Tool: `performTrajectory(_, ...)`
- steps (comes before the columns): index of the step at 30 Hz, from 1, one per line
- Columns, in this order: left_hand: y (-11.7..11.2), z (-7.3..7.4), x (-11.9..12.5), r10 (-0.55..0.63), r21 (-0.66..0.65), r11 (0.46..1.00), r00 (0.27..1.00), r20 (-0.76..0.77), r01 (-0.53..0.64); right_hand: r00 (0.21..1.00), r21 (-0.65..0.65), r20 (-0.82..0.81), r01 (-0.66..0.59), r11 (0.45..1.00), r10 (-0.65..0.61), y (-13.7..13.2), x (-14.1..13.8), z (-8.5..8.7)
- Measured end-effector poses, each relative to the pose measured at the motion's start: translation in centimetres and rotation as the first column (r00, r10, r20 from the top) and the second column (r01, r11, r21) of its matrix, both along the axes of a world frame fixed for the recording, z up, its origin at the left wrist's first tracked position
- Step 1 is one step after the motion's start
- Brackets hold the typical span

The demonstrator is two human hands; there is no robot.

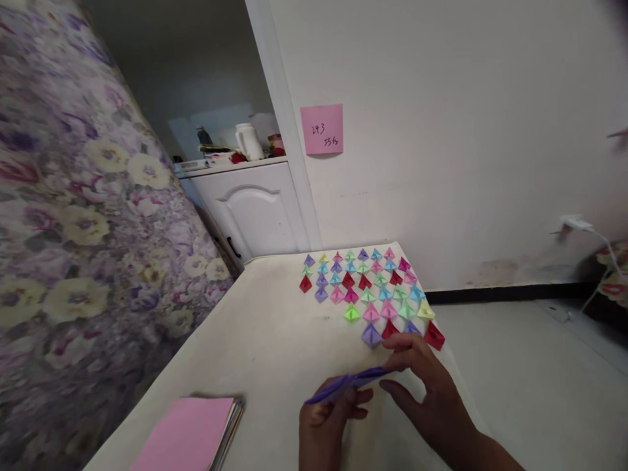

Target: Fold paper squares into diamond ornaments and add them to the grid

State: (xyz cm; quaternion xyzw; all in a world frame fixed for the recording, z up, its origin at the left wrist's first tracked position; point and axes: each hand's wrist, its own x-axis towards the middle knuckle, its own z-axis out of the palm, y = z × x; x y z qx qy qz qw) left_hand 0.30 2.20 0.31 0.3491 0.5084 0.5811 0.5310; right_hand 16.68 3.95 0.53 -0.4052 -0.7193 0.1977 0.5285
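A folded purple paper (346,384) is held low over the white table (275,340) by both of my hands. My left hand (328,422) pinches its near end from below. My right hand (424,386) curls over its far end, fingers closed on the fold. Just beyond my right fingers lie several small folded paper pyramids (367,288) in purple, pink, green, blue, yellow and red, set out in rows near the table's right edge.
A stack of coloured paper sheets (193,435), pink on top, lies at the near left of the table. A flowered cloth (73,229) hangs at the left. A pink note (322,129) is stuck on the wall. A white cabinet (250,203) stands behind.
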Motion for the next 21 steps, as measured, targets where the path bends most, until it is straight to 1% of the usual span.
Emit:
performTrajectory(6,0.11,-0.04,-0.20,-0.007,-0.001,1.000,1.000,0.005,0.007,1.000,-0.048,0.000,0.007,0.999,-0.007,0.04,0.04,0.24)
performTrajectory(16,0.11,-0.54,0.02,-0.033,-0.008,0.999,0.998,0.044,0.034,0.997,-0.005,0.000,-0.074,0.997,0.074,0.02,-0.05,0.55)
performTrajectory(21,0.10,-0.56,-0.01,-0.040,-0.013,0.999,0.998,0.048,0.041,0.997,0.030,0.012,-0.074,0.997,0.074,-0.04,-0.03,0.48)
